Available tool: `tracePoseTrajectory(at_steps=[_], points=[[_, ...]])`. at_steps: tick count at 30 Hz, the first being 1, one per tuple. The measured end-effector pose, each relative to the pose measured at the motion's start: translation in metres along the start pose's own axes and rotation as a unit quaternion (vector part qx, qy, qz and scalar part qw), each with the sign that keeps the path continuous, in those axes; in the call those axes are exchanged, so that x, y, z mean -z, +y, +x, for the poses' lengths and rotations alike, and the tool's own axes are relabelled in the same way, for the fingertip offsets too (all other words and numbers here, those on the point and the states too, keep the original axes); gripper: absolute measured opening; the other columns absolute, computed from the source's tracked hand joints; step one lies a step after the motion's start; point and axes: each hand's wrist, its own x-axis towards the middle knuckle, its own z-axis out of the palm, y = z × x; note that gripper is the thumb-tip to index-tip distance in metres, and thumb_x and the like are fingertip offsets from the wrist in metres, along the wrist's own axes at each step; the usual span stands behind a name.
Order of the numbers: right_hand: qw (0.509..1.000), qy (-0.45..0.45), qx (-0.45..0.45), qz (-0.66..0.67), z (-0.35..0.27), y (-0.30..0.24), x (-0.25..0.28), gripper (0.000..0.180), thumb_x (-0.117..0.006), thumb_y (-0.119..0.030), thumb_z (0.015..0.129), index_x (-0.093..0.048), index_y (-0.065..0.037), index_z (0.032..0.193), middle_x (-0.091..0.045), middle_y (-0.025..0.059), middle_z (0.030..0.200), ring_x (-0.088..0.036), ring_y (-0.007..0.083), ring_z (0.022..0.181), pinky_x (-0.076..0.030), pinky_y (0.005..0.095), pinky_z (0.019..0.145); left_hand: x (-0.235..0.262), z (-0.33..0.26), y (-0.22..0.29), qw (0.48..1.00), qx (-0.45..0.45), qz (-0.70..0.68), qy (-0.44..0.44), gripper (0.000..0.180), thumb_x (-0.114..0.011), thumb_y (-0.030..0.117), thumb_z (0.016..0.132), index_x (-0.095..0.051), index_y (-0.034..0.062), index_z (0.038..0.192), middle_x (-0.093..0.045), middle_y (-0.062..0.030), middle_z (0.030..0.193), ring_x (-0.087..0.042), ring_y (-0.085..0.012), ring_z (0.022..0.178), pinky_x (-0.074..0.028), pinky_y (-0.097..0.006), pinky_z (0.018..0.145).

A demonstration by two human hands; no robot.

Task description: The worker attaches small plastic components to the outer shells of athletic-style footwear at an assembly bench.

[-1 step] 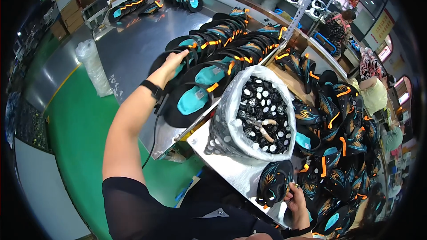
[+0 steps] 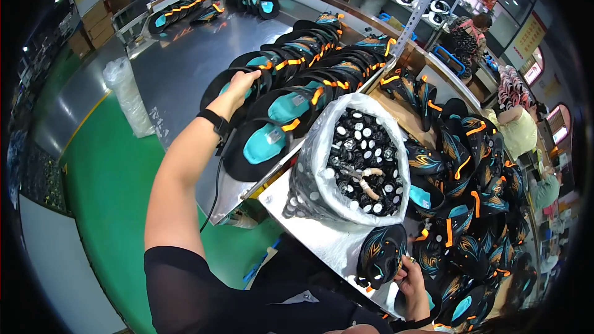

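Reaches forward with the left hand (image 2: 238,89), wearing a black wristband (image 2: 215,122), and lays partly bent fingers over the nearest black fabric piece with a turquoise lining (image 2: 215,86), at the near end of the left row of overlapping black pieces with orange tabs (image 2: 294,55). Cannot tell from this angle how tight a grip. Holds in the right hand (image 2: 411,275), with curled fingers at the edge, a rounded black fabric piece with orange-and-blue flame patterns (image 2: 380,256), low and close to the body, over the near side of a shiny silver worktop (image 2: 315,235).

Has ahead, on a grey metal table (image 2: 179,62), the left row and, just beside, a right row of similar pieces (image 2: 337,77). Has between the hands, on the worktop, an open translucent plastic bag (image 2: 309,176), full of small black parts with round white tops (image 2: 371,142) and with a tool with tan handles (image 2: 369,189) lying on top. Has to the right a jumbled heap of black patterned pieces with orange tabs (image 2: 464,210). Shows beyond, well apart from the hands, a person in dark patterned clothing (image 2: 465,40) and a person in a pale yellow top (image 2: 518,133).
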Motion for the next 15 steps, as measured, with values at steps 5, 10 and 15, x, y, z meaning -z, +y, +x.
tracePoseTrajectory(at_steps=[5, 10, 15], points=[[0.998, 0.043, -0.002, 0.054, -0.014, 0.023, 0.020, 0.014, -0.058, -0.018, 0.093, -0.053, -0.006, 0.087, -0.049, -0.0002, 0.064, -0.036, 0.0071, 0.045, -0.029, 0.0235, 0.043, -0.016, 0.006, 0.007, 0.993, -0.056, -0.011, -0.101, 0.038, -0.065, 0.017, 0.085, -0.057, -0.0050, 0.115, -0.063, -0.0079, 0.107, -0.056, -0.0188, 0.100, -0.041, -0.032, 0.092], [0.980, 0.113, 0.084, -0.141, -0.011, 0.021, -0.010, 0.022, -0.062, -0.026, 0.093, -0.052, -0.007, 0.087, -0.044, -0.0006, 0.054, -0.039, 0.0100, 0.042, -0.033, 0.0271, 0.042, 0.000, -0.010, 0.009, 0.979, 0.018, 0.187, -0.081, 0.047, -0.061, 0.052, 0.086, -0.059, 0.0111, 0.108, -0.056, -0.0021, 0.096, -0.050, -0.0127, 0.086, -0.040, -0.030, 0.077], [0.888, 0.199, 0.151, -0.386, -0.013, 0.009, -0.033, 0.031, -0.064, -0.021, 0.090, -0.052, 0.000, 0.109, -0.057, 0.0080, 0.063, -0.055, 0.0120, 0.048, -0.042, 0.0273, 0.047, 0.063, -0.026, 0.020, 0.956, -0.118, 0.267, -0.016, 0.046, -0.061, 0.041, 0.091, -0.057, 0.0049, 0.119, -0.059, -0.0030, 0.109, -0.054, -0.0108, 0.100, -0.040, -0.027, 0.089]])
